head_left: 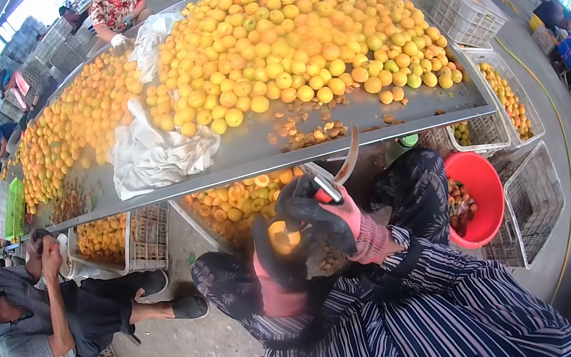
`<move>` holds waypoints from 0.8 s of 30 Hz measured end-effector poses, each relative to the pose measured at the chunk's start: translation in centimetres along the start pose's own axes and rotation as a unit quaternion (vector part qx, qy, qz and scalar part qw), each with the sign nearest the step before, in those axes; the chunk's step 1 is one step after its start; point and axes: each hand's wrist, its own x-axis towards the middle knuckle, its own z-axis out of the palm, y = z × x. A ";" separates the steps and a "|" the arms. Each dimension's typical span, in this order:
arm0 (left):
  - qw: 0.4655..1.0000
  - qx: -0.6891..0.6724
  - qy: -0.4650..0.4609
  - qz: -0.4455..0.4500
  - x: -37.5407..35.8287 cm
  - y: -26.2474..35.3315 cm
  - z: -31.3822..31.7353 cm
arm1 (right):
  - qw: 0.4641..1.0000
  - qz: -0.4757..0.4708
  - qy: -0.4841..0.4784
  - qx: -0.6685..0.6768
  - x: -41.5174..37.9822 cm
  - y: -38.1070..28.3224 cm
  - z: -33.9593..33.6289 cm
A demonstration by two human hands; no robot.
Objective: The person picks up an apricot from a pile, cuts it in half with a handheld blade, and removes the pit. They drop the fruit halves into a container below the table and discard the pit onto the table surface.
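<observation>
Both my hands wear dark-coated gloves with pink cuffs. My left hand (280,261) is closed round an apricot (284,238), whose cut orange face shows. Close beside it, my right hand (327,215) grips the handle of a curved knife (350,159), with the blade pointing up and away from the fruit. Just beyond my hands, below the table edge, stands a crate of apricot halves (231,209). A large heap of whole apricots (279,45) covers much of the metal table (245,156) in front of me.
White cloths (158,154) and brown scraps (316,132) lie on the table. To my right are a red bucket (483,222) holding pits or scraps, a plastic crate (539,202) and a yellow hose (567,186). A seated person (60,311) is at my left; others work farther off.
</observation>
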 end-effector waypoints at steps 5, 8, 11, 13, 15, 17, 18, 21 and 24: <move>0.996 -0.032 0.027 0.078 0.8 0.6 -1.3 | 0.860 -0.093 -0.131 -0.484 -1.3 -5.8 0.5; 0.989 -0.096 0.083 0.080 0.9 0.9 -0.4 | 0.896 -0.043 -0.105 -0.428 -2.7 -7.5 0.6; 0.992 -0.074 0.071 0.072 0.9 1.0 0.9 | 0.913 0.021 -0.079 -0.400 -2.5 -8.7 1.0; 0.994 -0.067 0.052 0.064 1.4 0.8 1.0 | 0.935 0.074 -0.051 -0.342 -2.4 -8.6 0.9; 0.996 -0.061 0.033 0.056 1.8 0.8 1.4 | 0.922 -0.026 -0.032 -0.386 -2.5 -8.0 0.4; 0.995 -0.084 0.044 0.033 2.0 1.0 2.3 | 0.929 -0.029 -0.021 -0.367 -2.4 -7.4 -0.2; 0.995 -0.080 0.041 0.030 2.5 0.8 2.0 | 0.937 -0.032 -0.013 -0.348 -2.4 -7.3 -0.4; 0.969 0.209 -0.047 0.121 4.2 0.5 1.6 | 0.915 0.015 0.123 -0.385 -2.6 -7.7 -0.7; 0.996 -0.076 -0.009 -0.051 4.0 1.3 4.1 | 0.955 -0.029 0.024 -0.293 -1.0 -9.7 -2.8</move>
